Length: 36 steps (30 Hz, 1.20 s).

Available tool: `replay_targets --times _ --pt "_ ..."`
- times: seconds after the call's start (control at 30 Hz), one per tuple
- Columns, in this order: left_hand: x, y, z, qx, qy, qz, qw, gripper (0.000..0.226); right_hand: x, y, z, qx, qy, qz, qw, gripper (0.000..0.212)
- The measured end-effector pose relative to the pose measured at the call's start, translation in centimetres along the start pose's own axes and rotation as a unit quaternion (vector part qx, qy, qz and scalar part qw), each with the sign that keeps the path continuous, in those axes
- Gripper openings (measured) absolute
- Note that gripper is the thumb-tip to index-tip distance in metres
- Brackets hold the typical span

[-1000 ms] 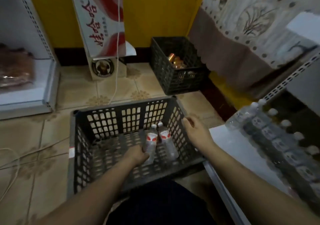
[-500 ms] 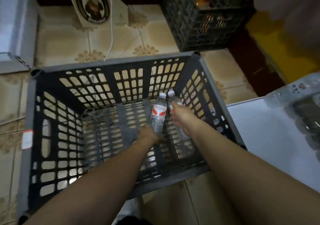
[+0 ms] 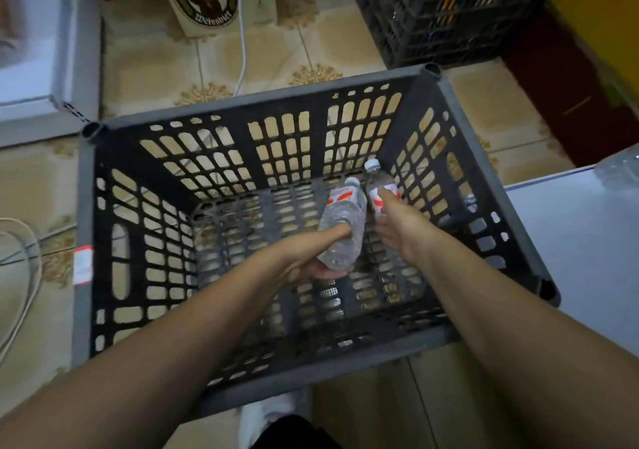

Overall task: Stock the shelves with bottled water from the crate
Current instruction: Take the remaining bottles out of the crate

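My head view is dim, with a flat, cool cast and no visible lamp. The beige patterned floor tiles (image 3: 148, 68) are the brightest area; the dark grey slotted plastic crate (image 3: 262, 102) swallows detail in its depths. I see a soft sheen on the clear plastic water bottle with a red-and-white label (image 3: 340, 227). Wide-angle distortion bows the crate rim and stretches my forearms at the bottom corners. Fine detail is smeared throughout, especially the white shelf surface (image 3: 587, 241) on the right.

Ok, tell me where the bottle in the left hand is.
In the head view, the bottle lies tilted inside the grey crate, right of centre, gripped at its base by the left hand, beside the second bottle that the right hand holds.
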<state>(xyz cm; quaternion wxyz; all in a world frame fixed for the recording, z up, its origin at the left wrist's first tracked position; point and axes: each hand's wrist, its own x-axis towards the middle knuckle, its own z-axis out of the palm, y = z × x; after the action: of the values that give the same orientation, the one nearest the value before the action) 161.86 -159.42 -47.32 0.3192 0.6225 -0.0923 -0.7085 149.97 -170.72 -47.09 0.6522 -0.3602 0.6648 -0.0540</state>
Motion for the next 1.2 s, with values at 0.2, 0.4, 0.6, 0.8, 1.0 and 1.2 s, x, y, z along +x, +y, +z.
replay_targets --times 0.2,0.4,0.6,0.8,1.0,1.2 --pt "-3.9 -0.5 -0.7 0.262 0.003 0.123 0.957 0.024 -0.1 0.2 -0.1 0.031 -0.040 -0.046 0.998 0.059" --pt "-6.2 0.1 -0.4 0.238 -0.007 0.153 0.959 0.046 -2.9 -0.2 -1.3 0.077 -0.063 -0.114 0.989 0.056" --pt "-14.2 1.1 0.5 0.146 0.008 0.229 0.962 0.044 -13.0 -3.9 -3.0 0.050 -0.069 -0.232 0.969 0.052" --pt "-24.7 4.3 3.7 0.090 -0.027 0.335 0.938 0.062 -28.3 -9.3 -6.0 0.014 -0.053 -0.377 0.925 0.042" --pt "-35.5 7.2 9.6 0.110 -0.063 0.442 0.888 0.056 -43.0 -10.8 -11.7 -0.014 -0.046 -0.478 0.877 0.042" --pt "-44.2 7.6 17.6 0.158 -0.110 0.523 0.830 0.050 -54.7 -8.8 -18.3 -0.052 -0.016 -0.515 0.855 0.053"
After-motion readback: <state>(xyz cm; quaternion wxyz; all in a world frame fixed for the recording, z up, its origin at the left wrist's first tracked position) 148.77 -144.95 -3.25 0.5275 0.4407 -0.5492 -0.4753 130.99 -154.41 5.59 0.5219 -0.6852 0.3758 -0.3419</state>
